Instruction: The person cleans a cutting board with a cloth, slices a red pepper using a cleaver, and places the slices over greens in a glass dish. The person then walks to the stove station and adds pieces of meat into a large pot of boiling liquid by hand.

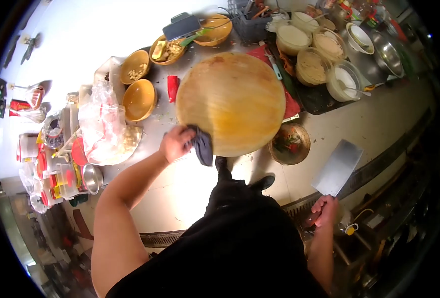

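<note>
My left hand (pixel 176 143) grips a dark cloth (pixel 201 145) at the lower left edge of a large round wooden board (pixel 232 99). The cloth hangs down past the board's rim. Out to the right, away from the board, my right hand (pixel 324 211) is closed round the handle of a broad cleaver (pixel 337 169), its blade pointing up and to the right. A red pepper (pixel 172 89) lies just left of the board.
Yellow bowls (pixel 140 100) stand left and behind the board. A black tray (pixel 324 102) at the right bears several tubs. Below the board's right edge is a bin (pixel 289 144) with scraps. Plastic bags (pixel 103 124) lie at the left.
</note>
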Demonstrator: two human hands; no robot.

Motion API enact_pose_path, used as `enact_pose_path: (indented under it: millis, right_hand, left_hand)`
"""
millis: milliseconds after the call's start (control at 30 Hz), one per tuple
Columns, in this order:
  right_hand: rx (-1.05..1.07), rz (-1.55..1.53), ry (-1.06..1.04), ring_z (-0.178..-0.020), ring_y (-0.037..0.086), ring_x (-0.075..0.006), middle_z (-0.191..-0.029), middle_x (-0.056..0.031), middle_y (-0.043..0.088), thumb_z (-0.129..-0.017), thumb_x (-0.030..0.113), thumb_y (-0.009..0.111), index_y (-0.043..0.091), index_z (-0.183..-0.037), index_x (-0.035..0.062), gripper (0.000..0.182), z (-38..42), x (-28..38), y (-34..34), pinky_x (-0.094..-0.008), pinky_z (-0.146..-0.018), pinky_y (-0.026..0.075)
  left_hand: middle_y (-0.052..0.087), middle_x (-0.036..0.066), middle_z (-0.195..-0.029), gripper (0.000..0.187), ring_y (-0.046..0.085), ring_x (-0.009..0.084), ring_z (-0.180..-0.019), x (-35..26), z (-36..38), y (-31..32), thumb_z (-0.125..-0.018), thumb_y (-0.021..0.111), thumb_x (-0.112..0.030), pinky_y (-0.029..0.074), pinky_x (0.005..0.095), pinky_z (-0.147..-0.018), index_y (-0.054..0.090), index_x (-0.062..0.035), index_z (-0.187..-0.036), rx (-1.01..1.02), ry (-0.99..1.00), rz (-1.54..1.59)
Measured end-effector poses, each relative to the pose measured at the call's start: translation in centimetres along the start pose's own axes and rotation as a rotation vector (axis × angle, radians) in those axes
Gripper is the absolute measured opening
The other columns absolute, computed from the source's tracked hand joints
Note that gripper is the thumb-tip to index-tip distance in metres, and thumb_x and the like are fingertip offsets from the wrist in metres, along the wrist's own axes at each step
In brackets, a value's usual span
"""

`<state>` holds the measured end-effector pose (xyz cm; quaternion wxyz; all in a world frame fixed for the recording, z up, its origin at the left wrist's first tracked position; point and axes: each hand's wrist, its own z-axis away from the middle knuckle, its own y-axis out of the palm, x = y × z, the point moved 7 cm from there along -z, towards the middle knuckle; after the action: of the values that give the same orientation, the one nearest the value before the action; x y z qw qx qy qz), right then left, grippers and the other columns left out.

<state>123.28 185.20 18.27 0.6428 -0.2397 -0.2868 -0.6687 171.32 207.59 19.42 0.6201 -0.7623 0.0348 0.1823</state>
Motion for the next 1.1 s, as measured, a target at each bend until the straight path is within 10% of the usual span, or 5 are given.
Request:
enact_pose_path:
  millis: [267, 500, 633, 833, 1100]
  right_hand:
    - [-0.021, 0.037, -0.003, -0.042, 0.038, -0.0167, -0.058, -0.0044, 0.039, -0.075, 0.003, 0.045, 0.043, -0.085, 0.0074, 0.011, 1.0, -0.3, 1.6, -0.0314, -0.038, 0.036]
    - [0.001, 0.101, -0.049, -0.042, 0.039, -0.0162, -0.058, -0.0052, 0.039, -0.075, 0.005, 0.044, 0.041, -0.079, 0.0061, 0.005, 2.6, -0.3, 3.3, -0.0301, -0.038, 0.036]
    - [0.019, 0.121, -0.039, -0.042, 0.037, -0.0168, -0.059, -0.0053, 0.039, -0.074, 0.003, 0.045, 0.042, -0.086, 0.0066, 0.013, 2.0, -0.2, 3.2, -0.0310, -0.038, 0.035]
    - [-0.007, 0.097, -0.099, -0.041, 0.039, -0.0173, -0.058, -0.0063, 0.040, -0.074, 0.003, 0.045, 0.042, -0.085, 0.0047, 0.011, 3.0, 0.7, 2.8, -0.0316, -0.038, 0.037]
    - [-0.027, 0.081, -0.125, -0.041, 0.040, -0.0174, -0.060, -0.0066, 0.041, -0.074, 0.003, 0.043, 0.041, -0.085, 0.0045, 0.011, 5.2, 0.3, 2.1, -0.0312, -0.035, 0.038]
  left_hand:
    - [0.058, 0.018, -0.103, 0.037, 0.056, 0.0365, -0.093, 9.9, -10.4, 5.0, -0.073, 0.059, -0.016, 0.048, 0.0433, -0.080, 0.063, -0.0117, -0.110, -0.561, -0.795, -0.188]
    - [0.058, 0.015, -0.103, 0.040, 0.056, 0.0343, -0.096, -12.0, -12.3, 12.8, -0.066, 0.069, -0.016, 0.048, 0.0439, -0.082, 0.064, -0.0167, -0.106, -0.257, -0.212, 0.347]
    - [0.057, 0.018, -0.098, 0.033, 0.057, 0.0365, -0.093, -7.5, -12.7, 12.3, -0.073, 0.061, -0.010, 0.048, 0.0441, -0.078, 0.062, -0.0157, -0.106, -0.263, -0.042, 0.243]
    - [0.049, 0.015, -0.119, 0.028, 0.048, 0.0364, -0.109, 12.0, -13.3, 4.5, -0.088, 0.052, -0.033, 0.044, 0.0480, -0.083, 0.062, -0.0135, -0.106, -0.359, -0.970, -0.064]
    - [0.051, 0.014, -0.117, 0.036, 0.048, 0.0359, -0.108, -0.1, -20.7, 9.5, -0.072, 0.066, -0.033, 0.044, 0.0490, -0.085, 0.065, -0.0139, -0.103, -0.192, -0.555, 0.063]
